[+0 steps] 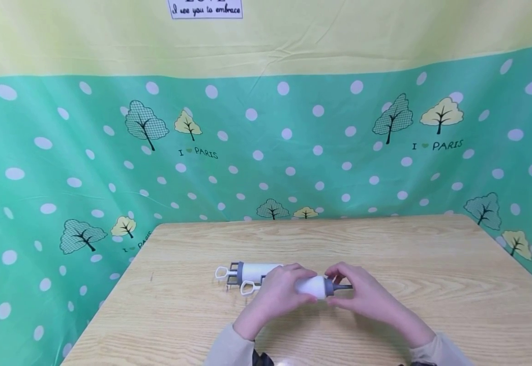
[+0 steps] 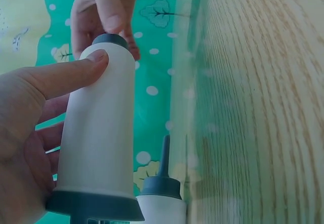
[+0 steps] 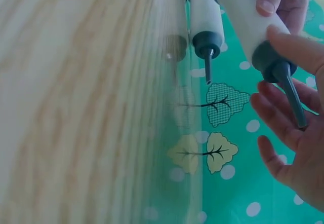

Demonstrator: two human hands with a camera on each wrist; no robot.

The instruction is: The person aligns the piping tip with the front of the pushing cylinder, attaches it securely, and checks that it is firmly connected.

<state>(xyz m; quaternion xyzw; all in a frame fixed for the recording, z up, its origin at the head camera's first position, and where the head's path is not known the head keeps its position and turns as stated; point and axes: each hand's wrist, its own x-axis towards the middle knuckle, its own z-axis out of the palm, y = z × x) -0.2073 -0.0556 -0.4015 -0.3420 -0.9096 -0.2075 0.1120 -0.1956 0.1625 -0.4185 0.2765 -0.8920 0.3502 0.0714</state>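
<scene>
A large syringe with a white barrel (image 1: pixel 312 287), a dark grey nozzle cap (image 3: pixel 271 60) and a thin nozzle (image 3: pixel 292 100) lies across between the hands. The left hand (image 1: pixel 282 290) grips its barrel, thumb on top and fingers beneath. At the cap end, the right hand (image 1: pixel 359 295) pinches the grey cap between thumb and fingers, with the nozzle extending toward its palm. Behind the left hand, a second similar syringe (image 1: pixel 258 272) rests on the table, its nozzle visible in both wrist views. White loop handles (image 1: pixel 247 288) stick out to the left.
Both syringes are over a light wood-grain table (image 1: pixel 193 325). A green cloth with white dots and printed trees (image 1: pixel 293 152) hangs behind the table and along its sides.
</scene>
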